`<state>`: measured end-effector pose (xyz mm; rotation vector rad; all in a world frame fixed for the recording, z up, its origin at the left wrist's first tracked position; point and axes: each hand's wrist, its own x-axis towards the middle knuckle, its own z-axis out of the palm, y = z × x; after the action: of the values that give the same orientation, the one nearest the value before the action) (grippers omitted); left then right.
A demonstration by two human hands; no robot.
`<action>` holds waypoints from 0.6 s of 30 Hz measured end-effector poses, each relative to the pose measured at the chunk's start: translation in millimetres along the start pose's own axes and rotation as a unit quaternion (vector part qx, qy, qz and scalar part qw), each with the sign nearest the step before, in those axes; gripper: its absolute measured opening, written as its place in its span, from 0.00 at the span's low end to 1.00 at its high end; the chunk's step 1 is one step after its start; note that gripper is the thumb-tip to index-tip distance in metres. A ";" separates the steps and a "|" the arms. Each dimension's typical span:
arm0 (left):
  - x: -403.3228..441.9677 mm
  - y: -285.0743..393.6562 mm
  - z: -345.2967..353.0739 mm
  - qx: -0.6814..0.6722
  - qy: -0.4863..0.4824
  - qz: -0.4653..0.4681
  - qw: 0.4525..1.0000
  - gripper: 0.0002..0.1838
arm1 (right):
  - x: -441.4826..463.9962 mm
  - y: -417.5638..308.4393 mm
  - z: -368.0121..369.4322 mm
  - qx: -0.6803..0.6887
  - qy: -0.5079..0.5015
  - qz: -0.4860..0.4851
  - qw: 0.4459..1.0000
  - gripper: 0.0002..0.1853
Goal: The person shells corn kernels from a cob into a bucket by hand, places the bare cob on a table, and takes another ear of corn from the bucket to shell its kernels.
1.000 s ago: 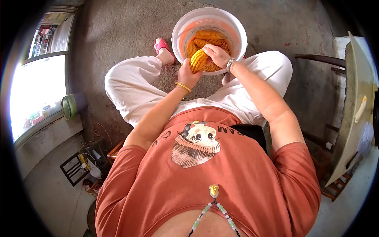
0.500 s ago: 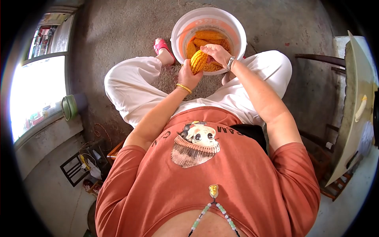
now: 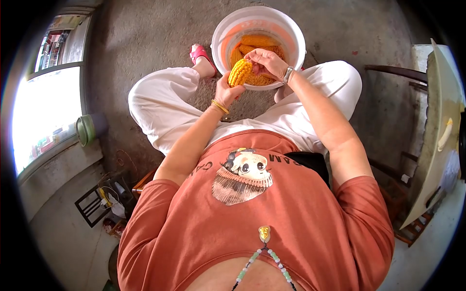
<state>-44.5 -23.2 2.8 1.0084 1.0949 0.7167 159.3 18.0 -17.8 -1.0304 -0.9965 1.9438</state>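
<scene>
My left hand (image 3: 227, 90), a gold bangle on its wrist, is wrapped round the lower end of a yellow corn cob (image 3: 240, 72). The cob is tilted, its upper end towards the right. At that upper end, the bent fingers of my right hand (image 3: 270, 63) pinch against the cob; a metal watch or bracelet circles this wrist. Both hands are over the near rim of a white bucket (image 3: 298, 43). More corn cobs (image 3: 258, 40) lie inside it, partly hidden by my right hand.
The bucket stands on a rough concrete floor (image 3: 145, 34) between my legs in white trousers (image 3: 162, 104). A board-like tabletop (image 3: 439, 131) juts in at the right. At the left are a bright window (image 3: 48, 111), a green container (image 3: 85, 130) and a dark slatted item (image 3: 90, 207).
The cob and my left hand have shifted slightly up and left. My right hand's fingers have moved from across the cob's upper side to its tip.
</scene>
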 end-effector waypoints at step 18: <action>-5.1 13.6 18.6 -0.015 -0.015 -0.107 0.994 0.17 | -4.9 4.4 4.1 -0.194 0.052 -0.067 0.977 0.26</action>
<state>-28.5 -27.8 19.5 0.8588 1.1441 0.5412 156.8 10.7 -18.4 -1.2298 -1.3823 1.6022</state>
